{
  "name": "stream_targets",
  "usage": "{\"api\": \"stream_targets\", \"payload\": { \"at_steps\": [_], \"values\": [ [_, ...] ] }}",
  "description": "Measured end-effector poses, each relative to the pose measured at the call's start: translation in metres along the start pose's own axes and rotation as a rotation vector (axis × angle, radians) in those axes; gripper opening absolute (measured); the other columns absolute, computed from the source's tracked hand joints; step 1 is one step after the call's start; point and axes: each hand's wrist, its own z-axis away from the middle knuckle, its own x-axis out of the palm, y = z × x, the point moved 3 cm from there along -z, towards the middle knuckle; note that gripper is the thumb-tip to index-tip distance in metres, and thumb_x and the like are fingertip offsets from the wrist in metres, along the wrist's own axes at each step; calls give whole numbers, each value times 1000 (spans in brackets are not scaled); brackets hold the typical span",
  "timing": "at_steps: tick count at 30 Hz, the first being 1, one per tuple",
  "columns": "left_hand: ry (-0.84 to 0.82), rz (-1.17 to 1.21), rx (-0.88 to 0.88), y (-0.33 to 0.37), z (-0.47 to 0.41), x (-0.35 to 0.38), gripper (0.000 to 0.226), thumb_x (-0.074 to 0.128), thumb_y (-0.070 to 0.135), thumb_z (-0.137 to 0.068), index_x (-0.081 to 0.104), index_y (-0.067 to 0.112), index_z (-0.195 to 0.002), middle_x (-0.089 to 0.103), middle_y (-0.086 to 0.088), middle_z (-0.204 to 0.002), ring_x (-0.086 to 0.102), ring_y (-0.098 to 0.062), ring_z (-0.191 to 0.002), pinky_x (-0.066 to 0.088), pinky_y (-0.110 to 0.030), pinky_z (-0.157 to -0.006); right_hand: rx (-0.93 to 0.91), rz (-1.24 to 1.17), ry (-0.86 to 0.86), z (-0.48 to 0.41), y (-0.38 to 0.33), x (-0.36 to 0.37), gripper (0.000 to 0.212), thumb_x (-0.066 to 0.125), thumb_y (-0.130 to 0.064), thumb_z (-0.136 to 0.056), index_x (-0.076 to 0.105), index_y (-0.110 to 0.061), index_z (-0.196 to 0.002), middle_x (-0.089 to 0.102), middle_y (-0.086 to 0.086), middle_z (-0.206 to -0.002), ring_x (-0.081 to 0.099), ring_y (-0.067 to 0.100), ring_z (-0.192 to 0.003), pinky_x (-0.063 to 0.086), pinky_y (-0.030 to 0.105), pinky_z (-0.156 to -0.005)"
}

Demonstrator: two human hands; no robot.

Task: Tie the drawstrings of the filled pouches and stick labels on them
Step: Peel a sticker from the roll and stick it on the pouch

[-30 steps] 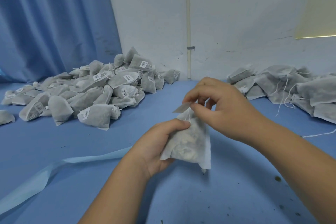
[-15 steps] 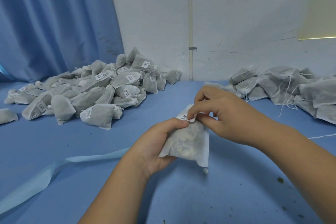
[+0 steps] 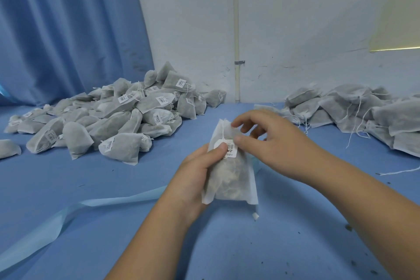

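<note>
A: Left of frame: heap of grey-white labelled fabric pouches (image 3: 127,120). Finished stock, presumably.
B: Centre: filled white mesh drawstring pouch (image 3: 231,179), clasped in left hand (image 3: 193,179) for steadying.
A: On it: small white barcode label (image 3: 230,149), pressed down by right hand (image 3: 268,141), loose-fingered, grasping nothing.
B: Far right: unlabelled pile (image 3: 363,111), pending.

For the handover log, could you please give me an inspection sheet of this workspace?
Surface: blue table, dark specks at near right.
Job's things: pouch in hand, barcode label on its upper part; labelled pile at left; unlabelled pile at right, strings loose.
Clutter: pale blue strip at near left; loose string at far right.
Grippers: left hand grips the pouch, thumb on the label; right hand thumb presses the label, fingers spread above the pouch.
Cables: nothing seen.
Surroundings: blue curtain, white wall, vertical pipe.
</note>
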Motion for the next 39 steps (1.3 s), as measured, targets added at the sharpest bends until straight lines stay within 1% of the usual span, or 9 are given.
{"api": "stream_targets", "payload": {
  "at_steps": [2, 5, 10, 15, 22, 29, 33, 36, 39],
  "values": [
    [19, -8, 28, 0, 0, 1, 42, 65, 27, -79, 67, 6, -116, 73, -12, -106, 71, -22, -92, 58, -30, -72, 165, -88, -34, 0, 6, 6, 32, 70, -48, -80, 59, -35, -106, 57, -13, -97, 59, 2, -80, 47, 23, -71],
    [57, -29, 47, -1, -1, 1, 46, 62, 31, -81, 65, 3, -117, 71, -19, -113, 70, -29, -98, 58, -37, -81, 289, -235, -173, 3, 9, 14, 32, 75, -42, -78, 65, -22, -100, 60, -1, -83, 64, 13, -75, 56, 37, -72],
    [124, -71, 60, -8, -2, 1, 51, 63, 36, -79, 66, 1, -116, 70, -23, -112, 68, -35, -101, 54, -41, -86, 340, -377, -208, 4, 15, 16, 24, 79, -33, -76, 67, -16, -87, 63, -2, -73, 64, 10, -68, 54, 24, -63],
    [115, -48, 111, -5, -2, 1, 48, 64, 34, -78, 68, 3, -115, 72, -20, -110, 70, -31, -99, 57, -39, -84, 444, -657, -262, 6, 16, 20, 28, 73, -38, -79, 62, -15, -89, 72, 0, -82, 67, 14, -72, 53, 28, -67],
    [218, -99, 120, -6, -2, 1, 39, 56, 29, -96, 65, -4, -115, 72, -23, -108, 69, -36, -102, 54, -45, -89, 451, -549, -179, 6, 16, 26, 34, 64, -43, -87, 68, -10, -88, 71, 3, -79, 65, 15, -68, 52, 32, -68],
    [313, -206, 146, -11, -5, -2, 20, 65, 30, -93, 66, 11, -86, 70, -14, -86, 66, -25, -79, 54, -45, -83, 492, -486, -162, 8, 19, 32, 38, 61, -45, -88, 71, -9, -87, 74, 6, -84, 69, 17, -70, 55, 32, -66],
    [258, -191, 122, -10, -4, -4, 33, 76, 34, -80, 65, 7, -97, 73, -21, -98, 70, -26, -83, 55, -46, -85, 516, -477, -151, 9, 19, 36, 43, 57, -52, -89, 72, -12, -87, 75, 6, -86, 71, 20, -71, 55, 31, -63],
    [304, -188, 159, -11, -4, -5, 28, 72, 30, -87, 65, 6, -100, 73, -19, -95, 69, -23, -81, 56, -42, -80, 506, -508, -202, 10, 17, 38, 45, 57, -55, -88, 71, -14, -96, 75, 7, -91, 72, 27, -83, 57, 42, -76],
    [425, -126, 188, -10, -6, -11, 26, 66, 30, -91, 65, 5, -98, 70, -12, -86, 65, -22, -77, 54, -41, -75, 480, -592, -325, 14, 10, 42, 39, 65, -48, -84, 66, -15, -104, 74, 8, -90, 69, 23, -72, 54, 33, -59]
  ]
}}
